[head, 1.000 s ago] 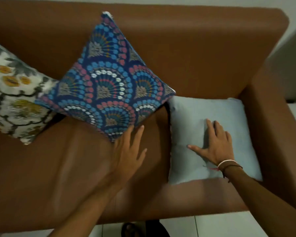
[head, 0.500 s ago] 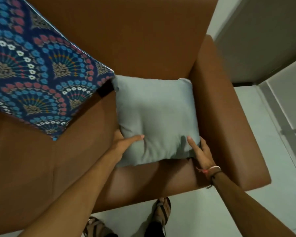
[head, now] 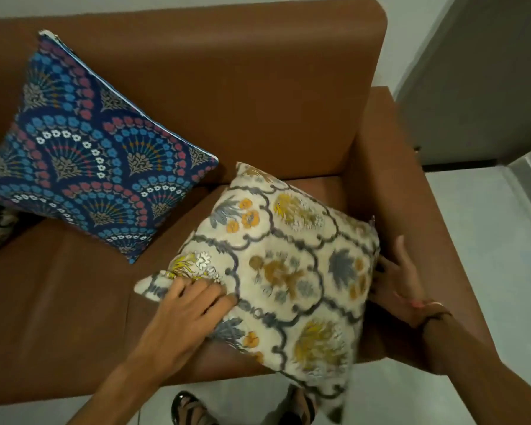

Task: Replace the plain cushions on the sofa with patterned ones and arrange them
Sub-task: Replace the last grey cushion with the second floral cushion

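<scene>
The cream floral cushion [head: 276, 271] sat corner-up at the sofa [head: 258, 87] seat's four o'clock end, probably to match the blue fan-patterned cushion [head: 98, 154] propped at ten o'clock. The left hand [head: 193, 305] pinched its nine o'clock corner; the right hand [head: 402, 280], fingers spread, steadied its three o'clock edge. No readable writing showed.

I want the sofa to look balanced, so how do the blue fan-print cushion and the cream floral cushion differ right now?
The blue cushion is navy with blue and red fan motifs; the cream cushion carries yellow and grey flowers in grey lattice. The blue one leans on the backrest untouched; the cream one lies nearer the seat's front edge, overhanging it, with the left hand and right hand on it. Both sit corner-up, like diamonds.
</scene>
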Available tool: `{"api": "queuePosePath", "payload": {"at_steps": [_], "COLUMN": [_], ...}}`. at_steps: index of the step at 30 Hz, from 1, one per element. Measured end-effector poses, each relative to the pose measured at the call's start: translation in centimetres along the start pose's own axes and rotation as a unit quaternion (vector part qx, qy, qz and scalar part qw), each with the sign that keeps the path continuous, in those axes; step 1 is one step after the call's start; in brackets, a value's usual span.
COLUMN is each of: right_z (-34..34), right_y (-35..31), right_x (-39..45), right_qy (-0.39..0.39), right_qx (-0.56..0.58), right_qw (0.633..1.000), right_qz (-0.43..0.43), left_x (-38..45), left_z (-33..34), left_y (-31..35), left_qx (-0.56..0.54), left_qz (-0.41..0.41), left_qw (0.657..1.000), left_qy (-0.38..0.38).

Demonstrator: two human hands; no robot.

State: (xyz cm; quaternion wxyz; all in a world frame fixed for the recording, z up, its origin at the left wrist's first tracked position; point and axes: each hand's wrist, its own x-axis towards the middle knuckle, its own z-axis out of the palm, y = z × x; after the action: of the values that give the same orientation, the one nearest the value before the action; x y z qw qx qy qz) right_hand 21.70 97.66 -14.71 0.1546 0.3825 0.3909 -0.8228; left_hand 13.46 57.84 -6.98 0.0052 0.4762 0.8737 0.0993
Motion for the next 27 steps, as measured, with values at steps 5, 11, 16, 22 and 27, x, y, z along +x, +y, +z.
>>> {"api": "queuePosePath", "payload": {"at_steps": [5, 11, 16, 22, 27], "right_z": [-0.2, -0.3, 3.1, 8.0, 11.7], "right_y": [3.3, 0.8, -5.6, -10.3, -11.5], "right_x": [-0.4, 4.0, 5.2, 5.9, 12.3], "right_qy": [0.029, 0.036, -0.04, -0.017, -0.153], "right_qx": [-0.373, -0.708, -0.754, -0.872, -0.944], "right_qw": [0.927, 0.668, 0.652, 0.364, 0.227], "right_qz": [-0.016, -0.227, -0.071, -0.328, -0.184], "left_x": [-2.8, -2.8, -0.9, 0.4, -1.5], "left_z": [6.3, 7.9, 7.6, 9.7, 10.4], "left_y": [-1.3, -5.8, -10.0, -7.1, -3.5], "left_qx": [-0.004, -0.097, -0.279, -0.285, -0.127], "left_qz": [-0.181, -0.31, -0.375, -0.355, -0.355], "left_qw": [0.954, 0.924, 0.853, 0.872, 0.925], "left_qy": [-0.238, -0.203, -0.231, -0.179, -0.052]}}
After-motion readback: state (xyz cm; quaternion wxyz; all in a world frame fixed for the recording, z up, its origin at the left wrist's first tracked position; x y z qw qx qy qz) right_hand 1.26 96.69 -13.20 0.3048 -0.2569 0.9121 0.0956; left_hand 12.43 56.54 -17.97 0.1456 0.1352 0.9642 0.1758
